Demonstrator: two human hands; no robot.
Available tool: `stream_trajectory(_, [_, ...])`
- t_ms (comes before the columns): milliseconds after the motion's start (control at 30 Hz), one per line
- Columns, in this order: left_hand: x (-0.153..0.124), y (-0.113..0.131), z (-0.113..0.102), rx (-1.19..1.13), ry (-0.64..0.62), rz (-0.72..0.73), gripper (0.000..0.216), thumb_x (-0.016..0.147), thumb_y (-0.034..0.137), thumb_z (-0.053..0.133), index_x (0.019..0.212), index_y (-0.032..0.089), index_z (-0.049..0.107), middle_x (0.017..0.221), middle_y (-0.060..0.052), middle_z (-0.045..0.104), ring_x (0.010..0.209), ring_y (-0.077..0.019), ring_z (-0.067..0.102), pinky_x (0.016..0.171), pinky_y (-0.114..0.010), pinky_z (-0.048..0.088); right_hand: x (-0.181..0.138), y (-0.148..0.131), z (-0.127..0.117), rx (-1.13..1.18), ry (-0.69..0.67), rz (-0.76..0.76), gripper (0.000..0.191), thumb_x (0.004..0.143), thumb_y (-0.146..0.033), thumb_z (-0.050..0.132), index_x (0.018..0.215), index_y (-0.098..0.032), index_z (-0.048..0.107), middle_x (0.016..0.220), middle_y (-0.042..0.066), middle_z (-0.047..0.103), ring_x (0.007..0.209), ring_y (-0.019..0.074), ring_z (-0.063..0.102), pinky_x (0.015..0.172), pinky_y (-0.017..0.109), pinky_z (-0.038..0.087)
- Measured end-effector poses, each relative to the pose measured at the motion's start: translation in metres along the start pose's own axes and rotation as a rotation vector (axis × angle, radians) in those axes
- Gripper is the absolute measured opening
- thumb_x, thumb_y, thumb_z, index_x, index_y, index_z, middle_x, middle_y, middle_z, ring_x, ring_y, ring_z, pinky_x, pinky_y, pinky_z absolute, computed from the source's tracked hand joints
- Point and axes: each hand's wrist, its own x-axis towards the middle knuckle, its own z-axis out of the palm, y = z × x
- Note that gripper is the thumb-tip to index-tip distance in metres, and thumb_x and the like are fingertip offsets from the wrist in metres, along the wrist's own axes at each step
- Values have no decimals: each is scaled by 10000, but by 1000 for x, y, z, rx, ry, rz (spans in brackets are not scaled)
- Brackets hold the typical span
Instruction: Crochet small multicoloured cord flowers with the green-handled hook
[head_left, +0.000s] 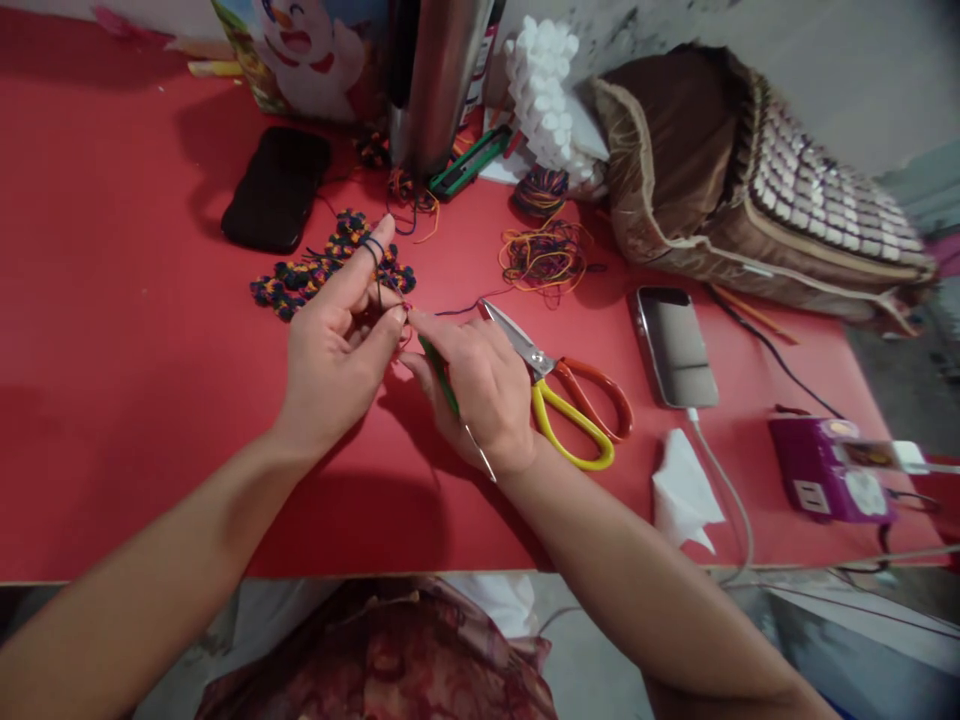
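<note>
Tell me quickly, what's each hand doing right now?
Left hand: closed, pinching small pinkish yarn work; thin dark yarn loops round its raised index finger.
Right hand: closed, holding a slim metal tool with a green grip.

At the red table [150, 420], the left hand [330, 350] has dark yarn [373, 243] looped round one finger; the right hand [487, 395] grips a green-handled tool [444, 384] (scissors [538, 360] lie just to its right). Tangled yarn [541, 258] lies farther away.
</note>
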Motion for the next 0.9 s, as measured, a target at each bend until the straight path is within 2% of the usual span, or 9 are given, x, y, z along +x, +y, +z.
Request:
stream_trajectory(100, [-1, 4, 0, 46, -8, -56, 370, 965, 250, 899, 1326, 326, 856, 872, 1, 682, 807, -178, 614, 784, -306, 587, 3, -1, -4, 9, 23, -5, 252, 1170, -247, 644, 1415, -194, 672, 1001, 72, 873, 834, 214, 753, 794, 364, 565])
stream_trajectory(233, [1, 7, -2, 78, -20, -43, 436, 955, 360, 957, 1372, 332, 835, 885, 7, 698, 822, -175, 606, 814, -306, 590, 8, -2, -10, 37, 38, -21, 169, 1162, -236, 667, 1305, -161, 716, 929, 68, 858, 771, 199, 719, 745, 351, 565])
stream_trajectory(333, [2, 6, -5, 96, -14, -55, 431, 972, 304, 950, 1383, 312, 824, 916, 10, 720, 873, -173, 620, 901, -326, 588, 8, -1, -12, 118, 46, 27, 146, 1144, -206, 688, 1261, -137, 740, 952, 84, 858, 789, 195, 730, 739, 340, 583])
stream_trajectory(567, [4, 6, -10, 146, -57, -42, 444, 1031, 175, 829, 1463, 266, 773, 921, 15, 680, 915, -169, 644, 869, -323, 573, 6, 1, -15, 299, 19, 188, 111, 1127, -268, 745, 1224, -241, 791, 970, 10, 865, 798, 155, 761, 805, 304, 617])
stream_trajectory(633, [4, 5, -12, 198, -72, -10, 430, 1052, 170, 791, 1473, 255, 774, 924, 11, 670, 908, -166, 639, 905, -331, 576, 7, 1, -17, 328, 3, 220, 116, 1102, -218, 771, 1211, -241, 803, 985, 9, 876, 835, 154, 784, 841, 297, 626])
stream_trajectory(733, [6, -1, -15, 289, -108, 83, 418, 1056, 267, 801, 1473, 290, 787, 911, 0, 663, 879, -188, 642, 915, -369, 598, 8, 2, -19, 356, 19, 227, 113, 1079, -183, 787, 1174, -235, 817, 980, 10, 883, 836, 152, 793, 846, 292, 632])
stream_trajectory(800, [7, -8, -18, 341, -128, 193, 431, 1042, 347, 812, 1472, 317, 790, 900, -10, 665, 828, -206, 640, 841, -386, 611, 8, 2, -19, 369, 36, 232, 81, 1075, -199, 794, 1140, -235, 826, 947, 9, 877, 806, 152, 787, 833, 296, 636])
stream_trajectory(900, [10, -16, -22, 392, -160, 306, 429, 1061, 347, 759, 1488, 310, 782, 904, -21, 683, 771, -209, 621, 795, -401, 613, 11, 4, -21, 420, 37, 257, 68, 1066, -196, 797, 1085, -242, 843, 944, 8, 888, 803, 154, 799, 838, 304, 645])
